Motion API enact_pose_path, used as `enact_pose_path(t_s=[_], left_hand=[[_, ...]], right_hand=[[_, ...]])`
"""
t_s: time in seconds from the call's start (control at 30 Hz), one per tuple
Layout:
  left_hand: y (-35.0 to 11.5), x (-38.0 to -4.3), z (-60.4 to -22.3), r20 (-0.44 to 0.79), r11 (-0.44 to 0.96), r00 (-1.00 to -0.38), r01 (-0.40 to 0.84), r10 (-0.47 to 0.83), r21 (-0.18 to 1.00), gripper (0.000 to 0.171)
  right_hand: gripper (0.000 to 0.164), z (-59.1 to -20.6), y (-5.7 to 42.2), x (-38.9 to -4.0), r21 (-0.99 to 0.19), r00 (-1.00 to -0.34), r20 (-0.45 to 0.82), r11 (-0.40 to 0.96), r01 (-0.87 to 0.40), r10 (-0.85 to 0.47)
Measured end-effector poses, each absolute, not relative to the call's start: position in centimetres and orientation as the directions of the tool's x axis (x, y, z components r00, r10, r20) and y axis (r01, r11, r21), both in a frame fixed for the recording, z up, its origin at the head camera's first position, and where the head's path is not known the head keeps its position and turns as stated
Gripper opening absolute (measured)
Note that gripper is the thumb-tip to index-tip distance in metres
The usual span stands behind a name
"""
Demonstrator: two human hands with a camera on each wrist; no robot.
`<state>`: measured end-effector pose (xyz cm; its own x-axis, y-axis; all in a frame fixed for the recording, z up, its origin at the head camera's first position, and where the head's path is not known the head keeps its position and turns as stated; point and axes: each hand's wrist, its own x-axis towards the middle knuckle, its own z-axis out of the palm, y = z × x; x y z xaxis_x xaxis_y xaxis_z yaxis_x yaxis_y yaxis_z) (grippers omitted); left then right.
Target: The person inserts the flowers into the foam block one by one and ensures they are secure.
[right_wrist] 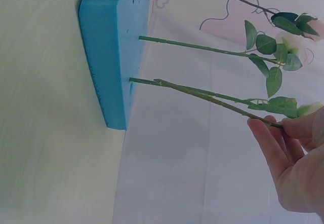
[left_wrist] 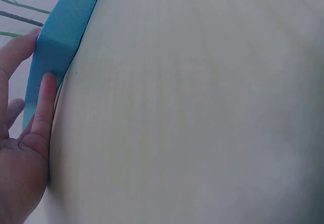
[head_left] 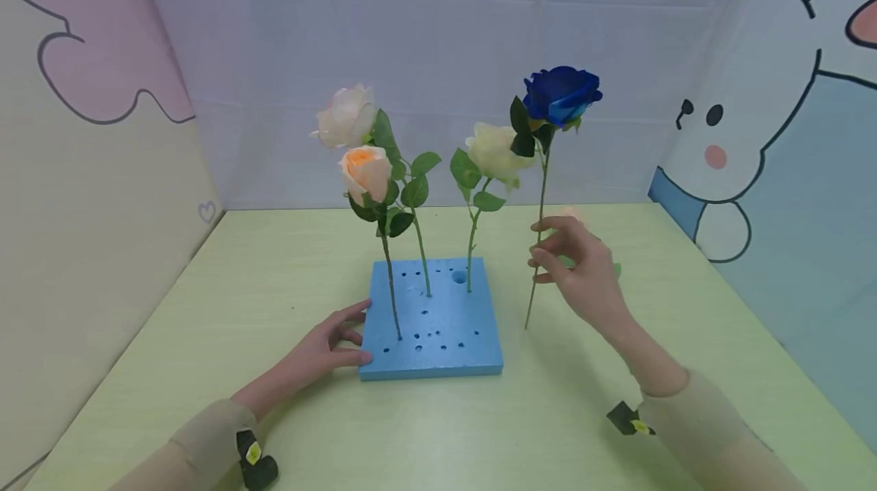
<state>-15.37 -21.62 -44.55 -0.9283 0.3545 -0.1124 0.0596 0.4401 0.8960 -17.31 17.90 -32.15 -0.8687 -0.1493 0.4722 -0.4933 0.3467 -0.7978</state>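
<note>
My right hand [head_left: 582, 266] pinches the thin stem of a blue rose [head_left: 562, 95] between thumb and fingers. The rose is nearly upright, its bloom at the top and its bare stem end [right_wrist: 161, 82] hanging beside the right edge of a blue foam block [head_left: 452, 365]. Along the block's left side, my left hand [head_left: 329, 342] touches the edge with extended fingers [left_wrist: 46, 97]. Three roses stand in the block: a peach rose [head_left: 366, 175] at front left, a pale pink rose [head_left: 346, 118] behind it, and a cream rose [head_left: 496, 152] at back right.
Several small holes and one larger hole [head_left: 459, 276] mark the block's top. Partly hidden behind my right hand, another flower with green leaves [head_left: 617, 270] lies on the pale table [head_left: 274, 278]. A light cloth wall [head_left: 425, 42] closes the back, with printed panels at both sides.
</note>
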Motion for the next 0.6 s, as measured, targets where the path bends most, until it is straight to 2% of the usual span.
enact_pose_path(t_s=[0.6], left_hand=[[-21.7, -15.3, -44.4, -0.109, 0.436, -0.927, 0.064, 0.359, 0.898, 0.087]], right_hand=[[0.030, -31.6, 15.0, -16.7, -0.804, -0.858, 0.481, 0.298, -0.514, -0.182]])
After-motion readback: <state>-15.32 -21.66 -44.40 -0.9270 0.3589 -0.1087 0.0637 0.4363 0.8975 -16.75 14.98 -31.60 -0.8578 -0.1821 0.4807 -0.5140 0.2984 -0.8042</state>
